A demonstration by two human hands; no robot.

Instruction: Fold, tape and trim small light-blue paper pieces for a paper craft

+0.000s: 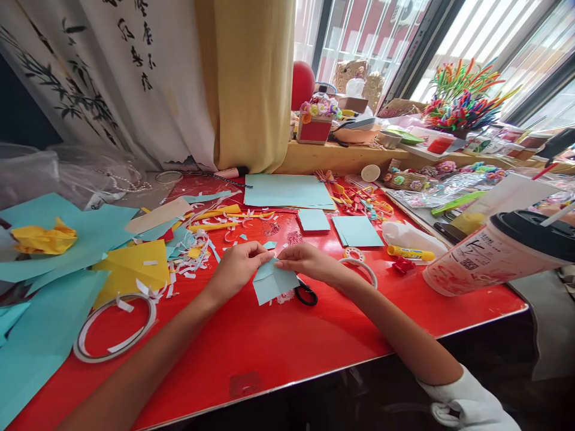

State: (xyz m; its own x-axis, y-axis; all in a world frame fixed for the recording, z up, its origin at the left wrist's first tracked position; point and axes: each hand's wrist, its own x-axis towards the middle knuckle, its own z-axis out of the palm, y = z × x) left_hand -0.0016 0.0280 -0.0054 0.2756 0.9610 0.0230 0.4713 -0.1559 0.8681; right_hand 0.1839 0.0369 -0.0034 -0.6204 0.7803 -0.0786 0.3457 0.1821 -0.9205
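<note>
Both hands, the left and the right, pinch a creased light-blue paper between fingertips above the red worktop (black-handled scissors lie just beside it), nearer than the small blue stack.

Scissors: blades hidden behind the blue paper. Blue paper: upper edge partly covered by the left hand and right hand. Cup: lid cut off by the right picture edge; smallest print illegible. Large blue sheets: cut off at left. Left forearm: cut off at bottom.
</note>
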